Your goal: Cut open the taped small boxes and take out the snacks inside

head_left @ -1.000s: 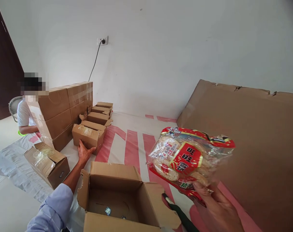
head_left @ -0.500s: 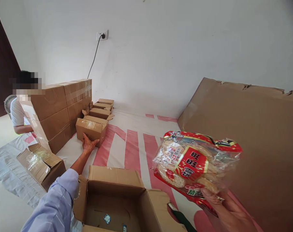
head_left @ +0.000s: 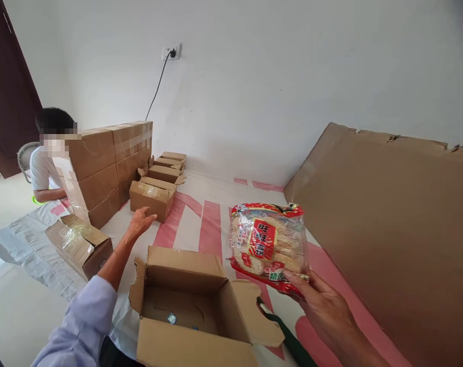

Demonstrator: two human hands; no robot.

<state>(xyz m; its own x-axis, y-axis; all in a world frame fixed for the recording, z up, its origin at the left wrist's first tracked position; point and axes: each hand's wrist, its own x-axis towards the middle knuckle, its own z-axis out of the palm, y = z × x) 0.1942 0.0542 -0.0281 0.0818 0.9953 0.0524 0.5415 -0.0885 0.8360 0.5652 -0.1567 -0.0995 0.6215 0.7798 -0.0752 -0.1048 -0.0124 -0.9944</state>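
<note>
Right hand (head_left: 323,306) grips snack bag (head_left: 267,244) from below (beside open carton (head_left: 185,306)); left hand (head_left: 139,223) open, empty, just short of small box (head_left: 152,199).

Your right hand (head_left: 323,311) grips a red snack bag (head_left: 267,245) above the open box (head_left: 193,311); your left hand (head_left: 140,223) hovers spread near a small carton (head_left: 152,199).

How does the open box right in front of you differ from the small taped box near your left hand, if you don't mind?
The open box has its flaps spread and is nearly empty; the small taped box is shut and sealed with clear tape. The open box looks larger and sits nearer; the taped one lies just beyond the left hand. Both are brown cardboard.
</note>
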